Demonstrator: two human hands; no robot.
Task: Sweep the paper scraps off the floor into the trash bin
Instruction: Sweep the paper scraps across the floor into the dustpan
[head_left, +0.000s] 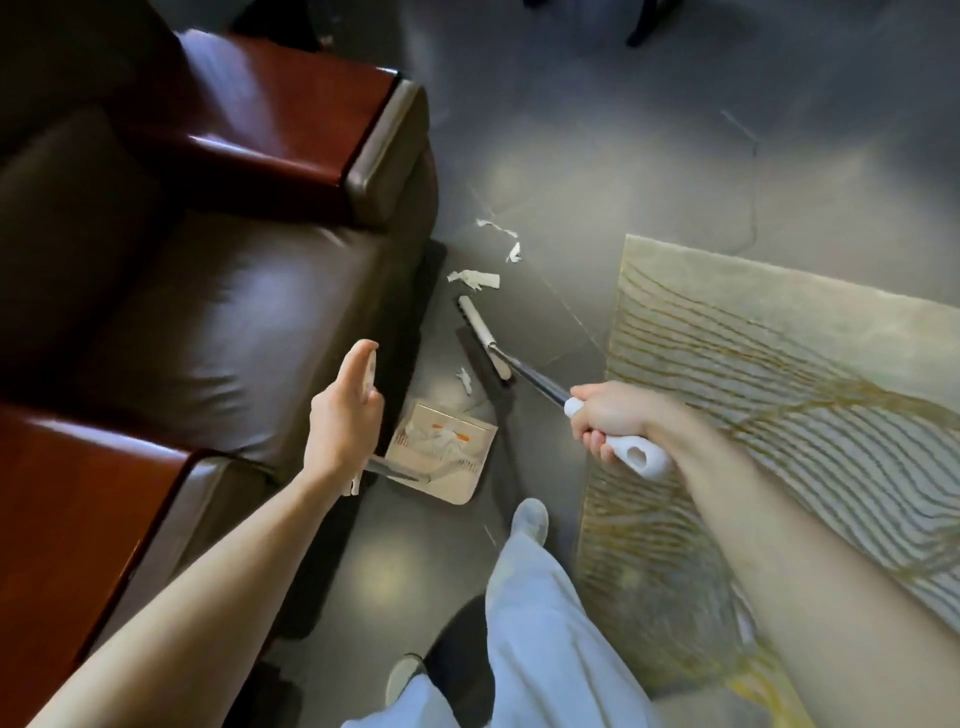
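My right hand (613, 415) grips the white handle of a small broom (485, 338), whose white head and dark bristles rest on the grey floor. Several white paper scraps (475, 279) lie just beyond the broom head, and one small scrap (464, 379) lies between the broom and the dustpan. My left hand (345, 410) grips the white handle of a beige dustpan (447, 447), which sits on the floor beside the armchair and holds crumpled paper. No trash bin is in view.
A dark brown leather armchair (208, 312) with red-brown wooden armrests fills the left side. A beige patterned rug (779, 415) lies on the right. My leg in light trousers and my shoe (530, 519) stand just below the dustpan.
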